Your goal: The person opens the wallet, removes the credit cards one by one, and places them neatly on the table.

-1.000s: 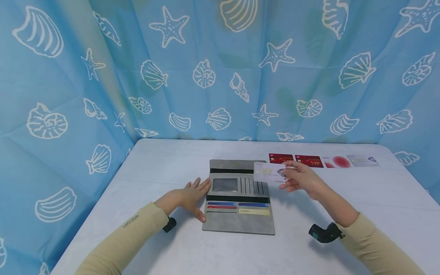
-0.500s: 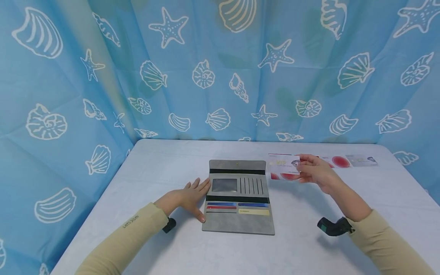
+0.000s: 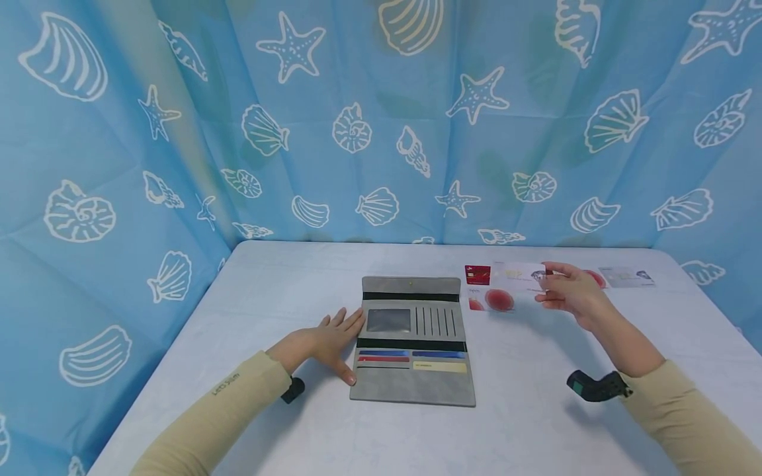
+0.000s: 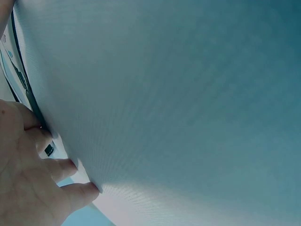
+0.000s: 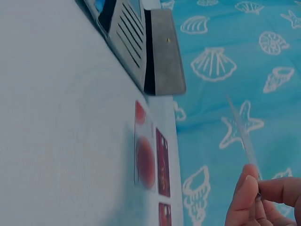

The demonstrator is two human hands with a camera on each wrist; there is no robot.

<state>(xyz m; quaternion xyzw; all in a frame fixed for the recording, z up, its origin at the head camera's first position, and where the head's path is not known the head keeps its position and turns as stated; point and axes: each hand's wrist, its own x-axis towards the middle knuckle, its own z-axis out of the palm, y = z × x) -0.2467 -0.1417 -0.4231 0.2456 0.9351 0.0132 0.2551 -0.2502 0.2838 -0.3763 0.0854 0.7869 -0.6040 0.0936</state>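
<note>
White VIP card: (image 3: 513, 272) in the right hand, above the row of cards at the table's far right; long axis runs left-right, printed face toward the head camera; lettering faint, right end covered by fingers; nearly edge-on in right wrist view.
Right hand: (image 3: 573, 295) thumb and fingers clamped on the card's right end.
Near red card: (image 3: 477, 275) right part hidden by the held card.
Second red card: (image 5: 164, 214) cut off at the frame bottom in right wrist view; not distinguishable in head view.
Front red-circle card: (image 3: 499, 300) flat, just nearer the person than the red card.
Other red-circle card: (image 3: 596, 278) mostly behind the right hand.
Silver-white card: (image 3: 626, 277) right end of row, print washed out.
Grey wallet: (image 3: 411, 389) unfolded flat, long axis pointing away from the person, snap flap at far end; blue, red and cream cards in near-panel slots, only strips visible.
Left hand: (image 3: 331, 344) fingers spread, apart, at the wallet's left edge.
Surface: white-covered table (image 3: 286, 291), filling most of left wrist view.
Room: blue shell-and-starfish curtain (image 3: 333, 79) behind and at left.
</note>
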